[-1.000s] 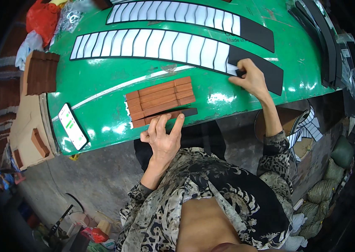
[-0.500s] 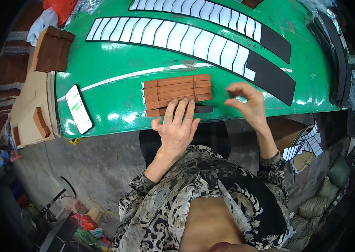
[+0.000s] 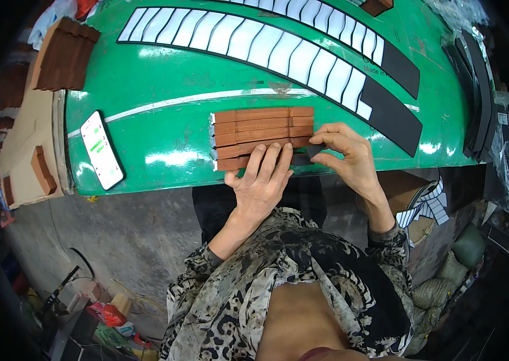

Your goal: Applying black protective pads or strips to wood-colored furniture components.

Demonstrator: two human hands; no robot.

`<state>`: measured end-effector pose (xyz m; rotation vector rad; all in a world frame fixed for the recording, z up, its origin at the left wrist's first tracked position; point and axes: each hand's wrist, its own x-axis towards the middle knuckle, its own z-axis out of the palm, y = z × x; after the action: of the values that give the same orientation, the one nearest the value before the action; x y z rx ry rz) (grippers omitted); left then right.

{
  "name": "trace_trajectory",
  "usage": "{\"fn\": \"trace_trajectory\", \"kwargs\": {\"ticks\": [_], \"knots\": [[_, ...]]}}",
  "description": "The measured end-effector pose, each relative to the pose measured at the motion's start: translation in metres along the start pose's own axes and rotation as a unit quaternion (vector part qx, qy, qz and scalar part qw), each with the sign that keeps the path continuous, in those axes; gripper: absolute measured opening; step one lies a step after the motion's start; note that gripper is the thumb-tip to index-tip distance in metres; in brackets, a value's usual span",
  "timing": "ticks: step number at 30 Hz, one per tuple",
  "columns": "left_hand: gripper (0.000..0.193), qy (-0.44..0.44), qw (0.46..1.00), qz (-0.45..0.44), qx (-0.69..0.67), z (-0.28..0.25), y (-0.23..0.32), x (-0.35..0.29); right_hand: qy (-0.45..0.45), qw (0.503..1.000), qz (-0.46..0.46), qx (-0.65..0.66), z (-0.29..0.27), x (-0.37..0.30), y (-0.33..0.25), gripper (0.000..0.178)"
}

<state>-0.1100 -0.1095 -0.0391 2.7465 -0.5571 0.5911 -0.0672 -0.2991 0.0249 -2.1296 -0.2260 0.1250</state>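
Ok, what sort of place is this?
Probably a workshop: a green worktable holds a row of brown strips and curved black bands with white segments; more brown pieces sit at left.

The black and cream shirt (image 3: 230, 295) has leopard spots and dark patterned sleeves (image 3: 388, 249).

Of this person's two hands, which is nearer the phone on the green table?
Left. The left hand, resting on the brown pieces, is right of the phone, apart from it; the right hand is farther right, pinching a small dark piece.
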Motion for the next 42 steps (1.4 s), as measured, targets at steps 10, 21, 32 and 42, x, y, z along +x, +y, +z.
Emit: {"fn": "trace_trajectory", "kwargs": {"ticks": [10,21,32,42], "knots": [[0.052,0.012,1.0,0.005,0.026,0.007,0.001,-0.007,0.033,0.987,-0.071,-0.141,-0.001,0.001,-0.001,0.03],[0.049,0.026,0.999,0.002,0.031,0.009,0.001,-0.008,0.027,0.98,-0.073,-0.182,0.006,0.006,0.001,0.03],[0.042,0.029,0.999,0.007,0.03,0.011,0.0,-0.008,0.037,0.98,-0.068,-0.183,0.01,0.007,0.002,0.03],[0.053,0.029,0.999,0.005,0.028,0.011,0.0,-0.009,0.052,0.982,-0.067,-0.168,0.012,0.006,0.002,0.03]]}}
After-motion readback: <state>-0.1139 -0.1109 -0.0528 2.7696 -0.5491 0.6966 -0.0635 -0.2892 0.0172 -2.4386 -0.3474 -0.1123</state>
